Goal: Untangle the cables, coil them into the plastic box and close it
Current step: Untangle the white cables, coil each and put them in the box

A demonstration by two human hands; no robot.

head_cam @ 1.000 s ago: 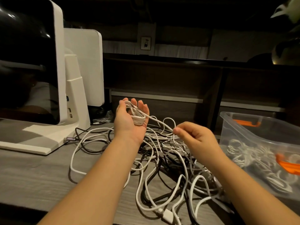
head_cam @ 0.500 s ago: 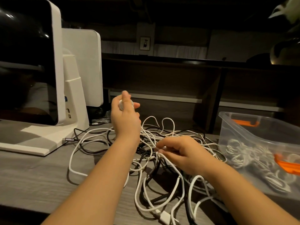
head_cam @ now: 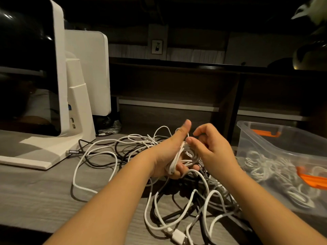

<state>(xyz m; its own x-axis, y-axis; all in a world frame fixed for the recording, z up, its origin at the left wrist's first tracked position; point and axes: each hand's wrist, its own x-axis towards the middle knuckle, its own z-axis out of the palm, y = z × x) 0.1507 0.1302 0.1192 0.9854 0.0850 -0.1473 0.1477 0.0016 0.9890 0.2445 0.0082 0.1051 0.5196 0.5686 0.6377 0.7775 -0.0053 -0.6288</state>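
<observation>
A tangle of white and dark cables (head_cam: 178,206) sprawls over the grey table. My left hand (head_cam: 166,152), thumb up, holds a coil of white cable (head_cam: 180,156) wound round its fingers. My right hand (head_cam: 210,147) is right beside it, fingers curled, its fingertips at the coil; whether they pinch a strand I cannot tell. The clear plastic box (head_cam: 276,144) with orange latches stands at the right, open, with several coiled white cables inside.
A white monitor stand (head_cam: 58,145) and a dark screen occupy the left of the table, a plug (head_cam: 72,152) stuck in the base. A white connector (head_cam: 178,236) lies near the front edge. Dark shelving runs behind.
My left hand has dropped lower and to the right, turning thumb up with the coil. My right hand rose from the tangle and now meets the coil.
</observation>
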